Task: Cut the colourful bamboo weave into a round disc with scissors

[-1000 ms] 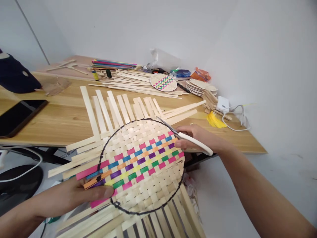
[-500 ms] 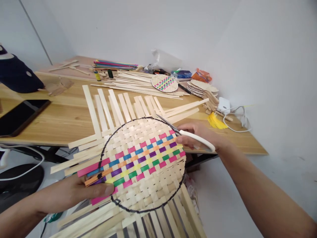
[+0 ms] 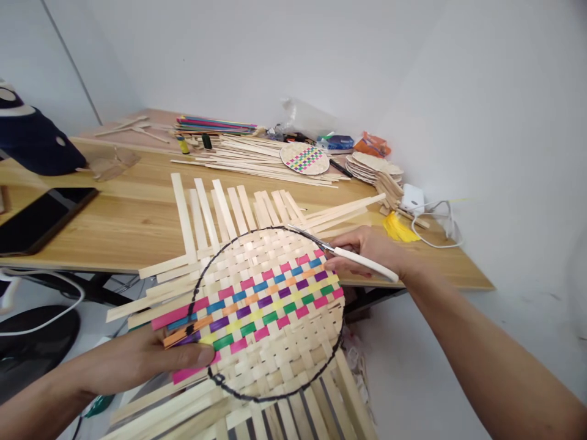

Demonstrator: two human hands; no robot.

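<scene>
My left hand (image 3: 151, 357) grips the left side of a woven bamboo mat (image 3: 270, 373), thumb on top over the coloured strips. A black marker circle is drawn on the weave, and long loose strips stick out at the left, top and bottom. Bands of pink, blue, orange, purple, yellow and green cross its middle. On the right, the edge is cut along the circle. My right hand (image 3: 367, 250) is closed around white-handled scissors (image 3: 362, 261). Their blades lie at the upper right of the circle, pointing left along the black line.
Behind the mat, a finished woven disc (image 3: 293, 153) lies on bamboo strips (image 3: 229, 150). Stacked round pieces (image 3: 367, 168), a white adapter (image 3: 413, 198) and yellow fibre (image 3: 398, 227) are at the right. A dark phone (image 3: 46, 217) and a navy cap (image 3: 41, 140) sit at the left.
The mat has shifted slightly right and down, with my left hand on it. The scissors' blades look closer together, and the white handle has straightened.
</scene>
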